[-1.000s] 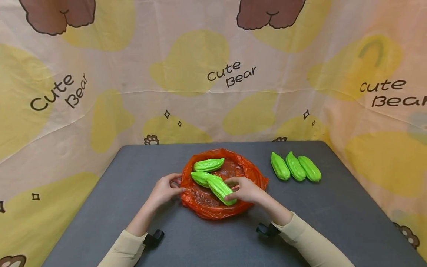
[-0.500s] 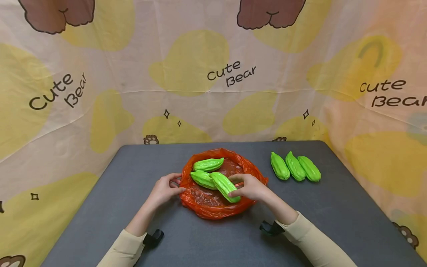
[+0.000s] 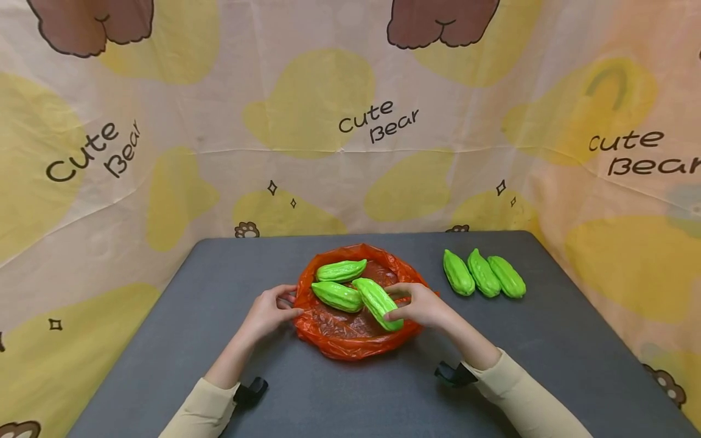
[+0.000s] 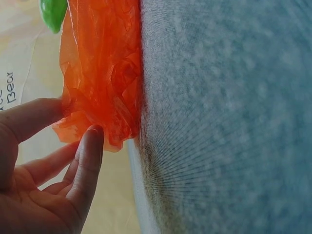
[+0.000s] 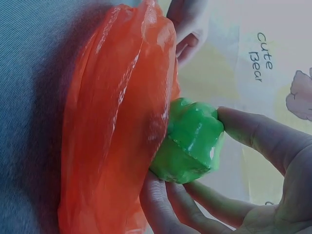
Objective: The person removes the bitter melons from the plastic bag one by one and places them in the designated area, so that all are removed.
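Observation:
A red-orange plastic bag (image 3: 350,348) lies wide open with a rolled rim on the grey table. My right hand (image 3: 420,306) grips a bright green ribbed bitter melon (image 3: 378,304) between thumb and fingers, tilted over the bag's right part. In the right wrist view, this bitter melon (image 5: 192,141) shows its blunt end above the rim. Two more bitter melons lie inside, one at the back (image 3: 342,271) and one in front of it (image 3: 335,295). My left hand (image 3: 272,311) holds the bag's left rim; in the left wrist view, thumb and index finger meet the crumpled plastic (image 4: 105,87).
Three bitter melons (image 3: 484,274) lie side by side on the table (image 3: 328,395) at the back right. A patterned cloth (image 3: 306,121) hangs behind the table and along both sides. Dark straps (image 3: 251,392) sit at both wrists.
My right hand has moved right with its bitter melon, which has come away from the front one lying in the bag. The left hand stays at the bag's rim.

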Demonstrator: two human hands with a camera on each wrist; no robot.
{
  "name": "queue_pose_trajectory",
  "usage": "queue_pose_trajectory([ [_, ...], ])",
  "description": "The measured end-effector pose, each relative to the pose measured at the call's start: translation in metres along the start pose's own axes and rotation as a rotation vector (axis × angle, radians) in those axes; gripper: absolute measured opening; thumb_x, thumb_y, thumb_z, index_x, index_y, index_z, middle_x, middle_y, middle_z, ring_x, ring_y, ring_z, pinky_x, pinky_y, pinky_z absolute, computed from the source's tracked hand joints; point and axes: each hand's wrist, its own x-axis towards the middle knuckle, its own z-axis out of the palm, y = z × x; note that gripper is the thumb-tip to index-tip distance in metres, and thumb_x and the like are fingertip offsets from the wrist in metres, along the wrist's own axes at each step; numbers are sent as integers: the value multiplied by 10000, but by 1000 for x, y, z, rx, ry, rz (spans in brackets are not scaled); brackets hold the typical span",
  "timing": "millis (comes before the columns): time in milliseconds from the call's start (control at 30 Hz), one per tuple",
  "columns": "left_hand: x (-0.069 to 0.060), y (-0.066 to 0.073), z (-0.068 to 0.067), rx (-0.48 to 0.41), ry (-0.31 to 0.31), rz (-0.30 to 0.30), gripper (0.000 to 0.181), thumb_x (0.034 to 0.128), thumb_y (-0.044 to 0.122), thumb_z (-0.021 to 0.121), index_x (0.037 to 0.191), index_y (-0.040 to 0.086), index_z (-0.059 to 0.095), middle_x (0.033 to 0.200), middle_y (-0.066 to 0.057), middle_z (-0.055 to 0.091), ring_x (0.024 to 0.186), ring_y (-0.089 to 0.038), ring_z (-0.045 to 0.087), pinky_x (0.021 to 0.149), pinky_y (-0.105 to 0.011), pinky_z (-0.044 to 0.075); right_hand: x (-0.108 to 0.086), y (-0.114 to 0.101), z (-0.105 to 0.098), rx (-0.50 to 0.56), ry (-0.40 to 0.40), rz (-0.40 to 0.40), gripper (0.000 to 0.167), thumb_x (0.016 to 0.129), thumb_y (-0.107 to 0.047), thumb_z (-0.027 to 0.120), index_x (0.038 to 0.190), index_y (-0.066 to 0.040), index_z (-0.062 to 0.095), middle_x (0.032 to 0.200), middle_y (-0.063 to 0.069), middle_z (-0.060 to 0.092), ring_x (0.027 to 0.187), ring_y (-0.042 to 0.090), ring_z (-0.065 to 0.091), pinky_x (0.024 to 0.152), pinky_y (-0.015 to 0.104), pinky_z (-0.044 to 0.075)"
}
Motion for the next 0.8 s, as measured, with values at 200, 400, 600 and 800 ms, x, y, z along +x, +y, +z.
queue_pose_trajectory([
  [200,0,-1,0,1,0,0,571,768,181,780,1281,40,571,993,-93,655,790,-166,635,591,-285,495,-6,5,-9,20,9,17,631,714,-230,810,1275,-53,584,1207,123,620,1076,251,554,826,355,481],
  [400,0,0,0,1,-2,7,574,766,178,781,1279,31,570,990,-97,656,787,-170,638,590,-283,497,-13,9,-19,55,0,22,674,731,-229,798,1317,-21,537,1260,172,581,1070,271,548,753,317,494],
  [600,0,1,0,2,-3,8,575,766,181,780,1279,31,569,995,-100,655,796,-177,640,599,-281,498,-20,13,-27,73,-3,41,694,757,-240,784,1342,3,500,1295,201,547,1077,270,562,772,345,523],
  [800,0,1,-1,6,-1,12,575,766,172,779,1279,23,567,993,-104,658,773,-170,630,595,-283,495,-27,17,-36,127,-9,71,697,777,-228,768,1358,18,470,1340,219,503,1041,228,590,793,360,540],
])
